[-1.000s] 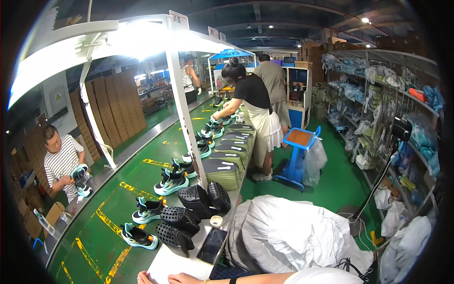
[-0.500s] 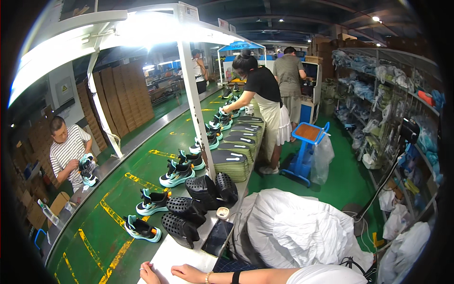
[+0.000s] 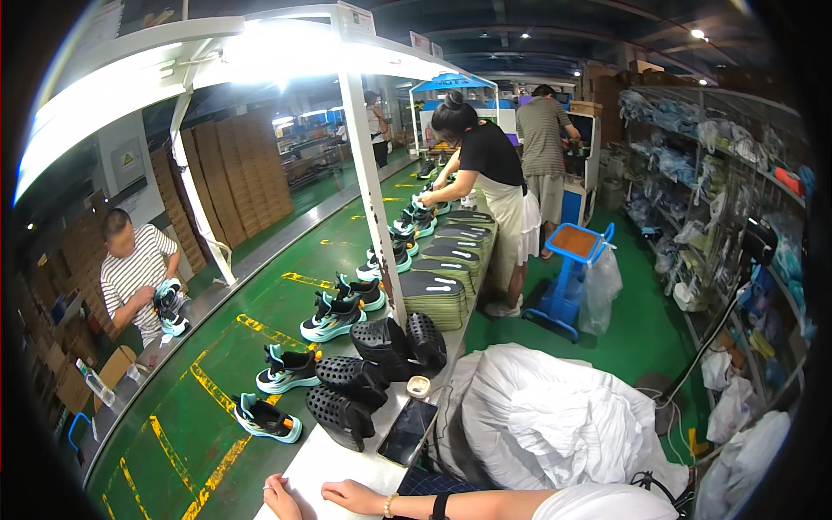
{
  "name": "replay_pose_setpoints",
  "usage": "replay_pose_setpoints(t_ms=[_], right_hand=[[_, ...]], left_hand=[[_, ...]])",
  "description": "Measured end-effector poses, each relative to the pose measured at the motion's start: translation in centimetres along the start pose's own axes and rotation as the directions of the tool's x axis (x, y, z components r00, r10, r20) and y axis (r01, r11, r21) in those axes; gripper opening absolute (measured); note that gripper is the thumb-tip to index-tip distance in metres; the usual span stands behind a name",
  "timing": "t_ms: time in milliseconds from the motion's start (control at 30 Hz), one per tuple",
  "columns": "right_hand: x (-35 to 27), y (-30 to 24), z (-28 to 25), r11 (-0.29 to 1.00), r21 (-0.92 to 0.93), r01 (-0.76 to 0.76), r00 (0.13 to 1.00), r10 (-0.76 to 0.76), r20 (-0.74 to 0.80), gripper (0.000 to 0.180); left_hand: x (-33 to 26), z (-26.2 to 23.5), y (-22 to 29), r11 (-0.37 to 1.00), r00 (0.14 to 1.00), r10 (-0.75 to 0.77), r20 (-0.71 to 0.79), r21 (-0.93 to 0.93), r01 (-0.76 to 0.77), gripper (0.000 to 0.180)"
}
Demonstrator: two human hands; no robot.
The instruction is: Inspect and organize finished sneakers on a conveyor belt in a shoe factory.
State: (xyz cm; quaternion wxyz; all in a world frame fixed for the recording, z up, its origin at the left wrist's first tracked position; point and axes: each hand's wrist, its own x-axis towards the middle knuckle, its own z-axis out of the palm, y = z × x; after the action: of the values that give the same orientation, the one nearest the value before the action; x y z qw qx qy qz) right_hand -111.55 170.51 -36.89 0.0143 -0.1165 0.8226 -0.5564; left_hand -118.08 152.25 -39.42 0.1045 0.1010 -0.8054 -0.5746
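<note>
My left hand lies at the lower edge on a white sheet, its fingers slightly apart and holding nothing. On the same sheet rests my right hand, loosely closed with its fingers curled in and nothing visible in them. Just beyond the sheet stand several black perforated clogs. A dark-screened phone lies to the right of the sheet, with a small open pale case behind it. The nearest sneaker, black with a light-blue sole, sits on the green conveyor belt, apart from my hands.
More sneakers line the green belt. Stacked insoles stand along its right side. A co-worker bends over the line; another holds a shoe across it. White cloth heaps at my right, near a blue trolley.
The whole view has shifted slightly, so things sit a little farther right. The bending co-worker's hands have moved at the shoes. My hands stay on the sheet.
</note>
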Motion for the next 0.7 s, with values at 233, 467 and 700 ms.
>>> replay_pose_setpoints(t_ms=[233,467,700], right_hand=[[1.1,1.7,0.9,0.998,-0.011,-0.066,0.994,0.066,0.086,0.033],[2.9,7.9,3.2,0.986,0.117,0.122,0.992,-0.125,0.022,0.022],[2.8,7.3,2.6,0.988,0.130,0.083,0.994,-0.091,0.057,0.021]], left_hand=[[0.2,0.2,-0.5,0.998,0.998,-0.038,-0.052,-0.042,0.036,0.042],[4.2,2.0,-7.9,0.969,0.962,0.236,-0.135,-0.041,-0.243,0.034],[3.3,1.8,-6.0,0.973,0.961,0.228,-0.154,0.069,-0.220,0.034]])
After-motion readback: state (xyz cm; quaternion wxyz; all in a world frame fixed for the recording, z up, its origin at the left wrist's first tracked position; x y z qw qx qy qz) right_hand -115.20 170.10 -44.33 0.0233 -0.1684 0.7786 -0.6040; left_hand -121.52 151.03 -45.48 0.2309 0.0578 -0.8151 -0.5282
